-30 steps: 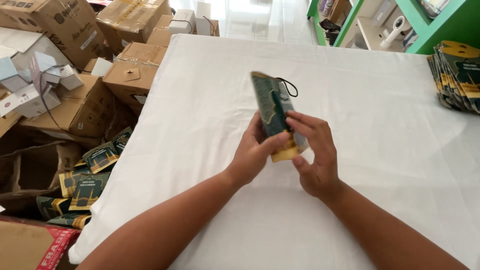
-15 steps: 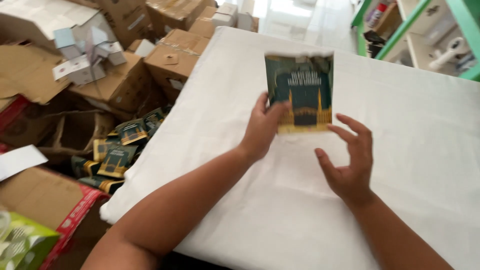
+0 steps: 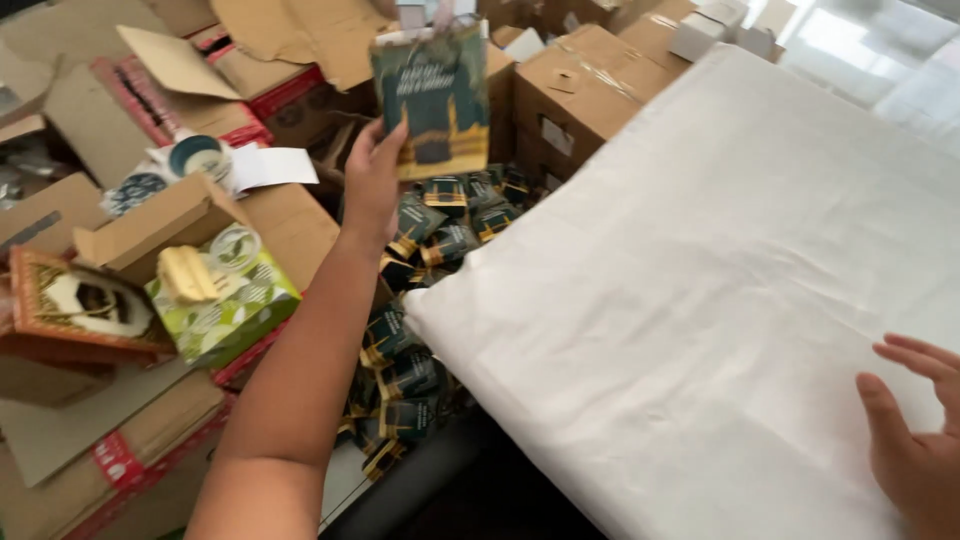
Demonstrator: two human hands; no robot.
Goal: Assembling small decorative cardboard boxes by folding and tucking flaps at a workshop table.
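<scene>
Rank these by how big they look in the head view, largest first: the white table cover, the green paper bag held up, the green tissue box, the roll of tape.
1. White table cover, by far.
2. Green paper bag in the left hand and green tissue box: they look alike, and the box lies nearer the camera, so unranked.
3. Roll of tape, smallest.

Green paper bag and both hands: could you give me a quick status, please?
Left hand grips green paper bag, raised over the pile of bags. Right hand open, empty, on white table. Nothing in the way.
</scene>
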